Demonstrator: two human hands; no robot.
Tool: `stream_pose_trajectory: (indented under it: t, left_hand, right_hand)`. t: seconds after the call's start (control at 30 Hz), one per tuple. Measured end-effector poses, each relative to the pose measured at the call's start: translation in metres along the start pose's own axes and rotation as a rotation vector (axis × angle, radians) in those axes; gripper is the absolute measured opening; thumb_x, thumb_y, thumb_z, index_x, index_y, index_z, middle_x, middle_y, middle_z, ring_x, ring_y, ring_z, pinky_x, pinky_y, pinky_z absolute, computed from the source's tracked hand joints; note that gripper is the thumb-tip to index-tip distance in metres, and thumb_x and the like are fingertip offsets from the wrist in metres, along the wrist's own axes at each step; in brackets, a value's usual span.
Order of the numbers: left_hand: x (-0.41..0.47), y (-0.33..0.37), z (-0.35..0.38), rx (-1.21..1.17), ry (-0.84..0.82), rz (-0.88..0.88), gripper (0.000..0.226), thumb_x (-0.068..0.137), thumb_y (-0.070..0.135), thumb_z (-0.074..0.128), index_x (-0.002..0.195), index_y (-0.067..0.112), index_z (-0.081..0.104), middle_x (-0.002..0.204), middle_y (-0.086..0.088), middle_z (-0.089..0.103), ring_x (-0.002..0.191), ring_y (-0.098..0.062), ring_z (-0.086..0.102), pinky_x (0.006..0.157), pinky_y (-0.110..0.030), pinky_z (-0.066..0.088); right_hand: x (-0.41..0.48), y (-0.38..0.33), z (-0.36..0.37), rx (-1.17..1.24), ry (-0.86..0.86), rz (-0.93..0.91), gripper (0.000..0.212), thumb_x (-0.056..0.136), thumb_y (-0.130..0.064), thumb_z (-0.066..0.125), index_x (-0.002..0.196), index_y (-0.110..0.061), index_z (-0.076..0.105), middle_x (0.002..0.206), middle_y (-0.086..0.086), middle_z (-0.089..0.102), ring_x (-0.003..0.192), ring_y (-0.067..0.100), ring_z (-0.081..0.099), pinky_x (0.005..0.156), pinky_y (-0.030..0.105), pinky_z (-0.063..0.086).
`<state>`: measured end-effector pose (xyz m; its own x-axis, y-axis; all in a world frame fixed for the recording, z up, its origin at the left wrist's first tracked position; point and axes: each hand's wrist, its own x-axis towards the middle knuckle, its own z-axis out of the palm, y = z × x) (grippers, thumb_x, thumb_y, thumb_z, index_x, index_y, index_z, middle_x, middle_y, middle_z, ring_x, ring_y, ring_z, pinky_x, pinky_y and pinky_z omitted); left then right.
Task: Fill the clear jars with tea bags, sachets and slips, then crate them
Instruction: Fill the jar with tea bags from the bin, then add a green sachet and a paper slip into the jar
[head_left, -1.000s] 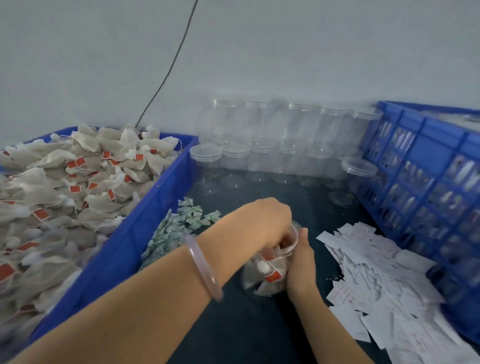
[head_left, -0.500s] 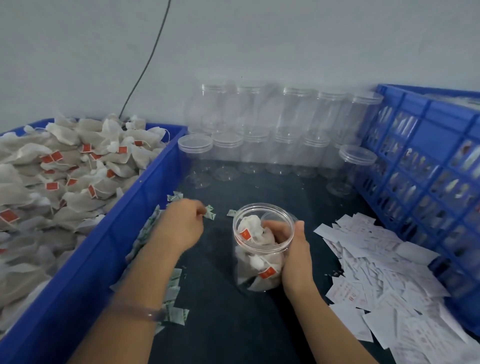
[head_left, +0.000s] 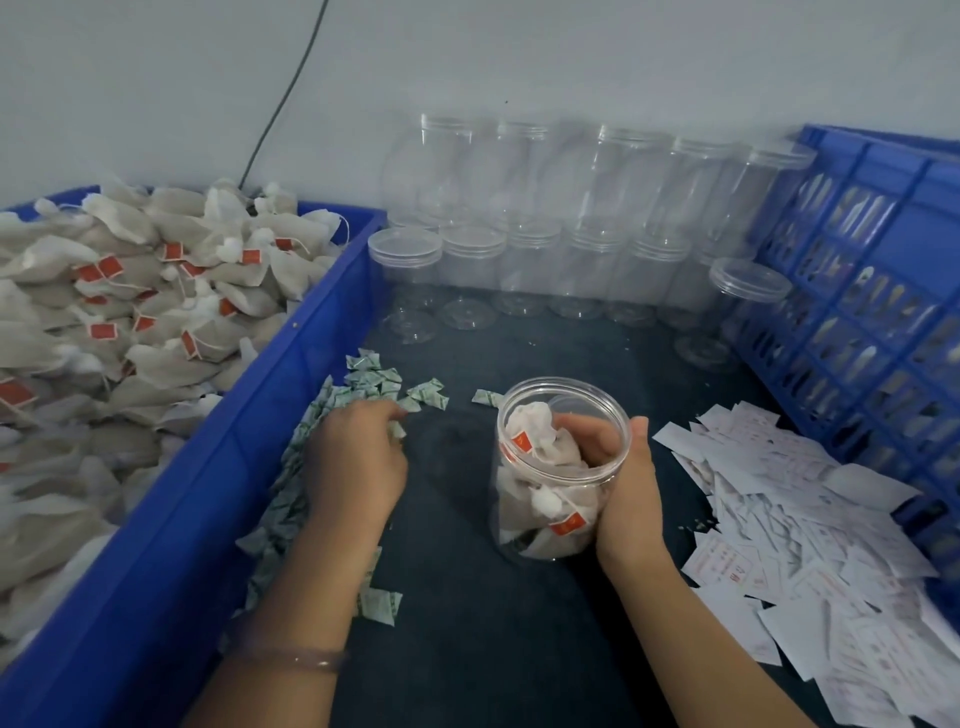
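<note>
Jar: open-mouthed clear plastic jar, upright on the dark table top, centre foreground, between the two hands.
Jar contents: beige paper tea bags with red tags, filling the jar to just below the rim.
Right hand: wrapped round the jar's right wall; thumb upright against the near side of the rim, fingers curled close together behind the far side and seen through the plastic.
Left hand: palm down on the sachets, apart from the jar; fingers bent downward and bunched at the tips. Cannot tell whether a sachet is pinched.
Left wrist: translucent pale bangle.
Sachets: heap of small green-and-white printed sachets, strewn along the tub wall, left of the jar.
Tub: solid-walled blue plastic tub at far left, heaped with loose red-tagged tea bags.
Slips: scattered pile of white printed paper slips, right of the jar, against the crate.
Crate: blue lattice-sided plastic crate at far right; contents behind the slats unclear.
Spare jars: empty lidded clear jars, stacked in two tiers against the back wall.
Wall: thin black cable running down behind the tub.
</note>
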<state>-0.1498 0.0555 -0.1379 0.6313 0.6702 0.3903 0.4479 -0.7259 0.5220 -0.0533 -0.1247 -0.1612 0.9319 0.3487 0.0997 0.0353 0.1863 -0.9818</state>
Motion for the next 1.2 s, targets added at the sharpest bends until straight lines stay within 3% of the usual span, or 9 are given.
stream_pose_trajectory:
  t: [0.13, 0.3, 0.57, 0.67, 0.83, 0.93, 1.0, 1.1, 1.2]
  left_hand:
    - [-0.004, 0.019, -0.015, -0.548, 0.153, 0.029, 0.027, 0.086, 0.001, 0.067, 0.11, 0.013, 0.067, 0.093, 0.013, 0.066, 0.087, 0.003, 0.065, 0.074, -0.006, 0.046]
    - [-0.022, 0.062, -0.035, -1.201, 0.167, 0.142, 0.013, 0.082, 0.002, 0.067, 0.093, 0.01, 0.065, 0.087, 0.005, 0.074, 0.084, -0.011, 0.072, 0.071, -0.016, 0.054]
    - [-0.035, 0.066, -0.017, -0.927, -0.06, 0.328, 0.026, 0.085, 0.039, 0.06, 0.108, 0.029, 0.064, 0.122, 0.011, 0.063, 0.123, -0.007, 0.055, 0.099, -0.029, 0.047]
    - [-0.035, 0.065, -0.007, -1.171, -0.149, 0.111, 0.043, 0.091, 0.057, 0.04, 0.123, 0.032, 0.054, 0.125, 0.013, 0.062, 0.122, -0.003, 0.055, 0.101, -0.023, 0.045]
    - [-0.049, 0.074, 0.021, -1.402, -0.47, -0.205, 0.085, 0.07, 0.079, 0.028, 0.11, 0.016, 0.068, 0.11, -0.009, 0.072, 0.108, -0.021, 0.066, 0.101, -0.04, 0.047]
    - [-0.051, 0.079, 0.029, -1.417, -0.45, -0.235, 0.079, 0.072, 0.076, 0.024, 0.095, 0.024, 0.078, 0.099, -0.004, 0.075, 0.098, -0.014, 0.07, 0.08, -0.022, 0.055]
    - [-0.048, 0.079, 0.031, -1.319, -0.367, -0.234, 0.072, 0.073, 0.075, 0.017, 0.083, 0.037, 0.078, 0.086, 0.009, 0.076, 0.086, 0.001, 0.07, 0.069, -0.009, 0.05]
    - [-0.043, 0.071, 0.038, -1.175, -0.284, -0.273, 0.082, 0.072, 0.078, 0.016, 0.092, 0.024, 0.074, 0.088, 0.006, 0.076, 0.088, -0.003, 0.069, 0.081, -0.022, 0.048]
    - [-0.043, 0.069, 0.039, -1.202, -0.39, -0.295, 0.081, 0.067, 0.081, 0.02, 0.09, 0.026, 0.075, 0.094, 0.0, 0.076, 0.095, -0.011, 0.07, 0.089, -0.031, 0.047]
  right_hand:
    - [0.0, -0.001, 0.001, -0.012, 0.0, -0.002, 0.069, 0.091, -0.06, 0.021, 0.091, -0.02, 0.077, 0.1, 0.006, 0.076, 0.101, 0.022, 0.07, 0.095, 0.039, 0.049]
    - [-0.001, -0.003, 0.002, 0.006, -0.009, 0.013, 0.064, 0.086, -0.063, 0.024, 0.087, -0.029, 0.078, 0.1, 0.005, 0.076, 0.101, 0.02, 0.07, 0.096, 0.04, 0.05]
    - [-0.003, -0.003, 0.002, 0.026, -0.007, -0.019, 0.062, 0.088, -0.062, 0.026, 0.088, -0.027, 0.077, 0.097, 0.006, 0.076, 0.098, 0.021, 0.071, 0.087, 0.034, 0.05]
    - [-0.004, -0.004, 0.003, 0.021, -0.023, 0.0, 0.062, 0.087, -0.062, 0.025, 0.088, -0.029, 0.078, 0.097, 0.003, 0.076, 0.097, 0.017, 0.071, 0.081, 0.024, 0.052]
    - [-0.007, -0.005, 0.004, -0.014, -0.021, -0.002, 0.061, 0.098, -0.053, 0.022, 0.088, -0.028, 0.077, 0.097, 0.0, 0.076, 0.095, 0.013, 0.071, 0.079, 0.022, 0.052]
    - [-0.01, -0.011, 0.004, -0.089, 0.032, -0.005, 0.055, 0.094, -0.054, 0.028, 0.09, -0.028, 0.077, 0.1, -0.001, 0.075, 0.096, 0.009, 0.069, 0.078, 0.019, 0.052]
    - [-0.01, -0.018, -0.001, -0.183, 0.086, -0.071, 0.048, 0.089, -0.053, 0.035, 0.093, -0.026, 0.074, 0.104, -0.005, 0.071, 0.098, 0.006, 0.066, 0.085, 0.023, 0.052]
    - [0.0, -0.032, -0.022, -0.544, 0.198, -0.252, 0.017, 0.098, -0.028, 0.049, 0.103, -0.028, 0.066, 0.112, -0.008, 0.063, 0.103, 0.001, 0.057, 0.095, 0.028, 0.046]
    - [0.017, -0.033, -0.05, -0.986, 0.284, -0.178, 0.037, 0.098, -0.017, 0.051, 0.135, -0.013, 0.053, 0.138, 0.005, 0.052, 0.129, 0.016, 0.043, 0.111, 0.034, 0.032]
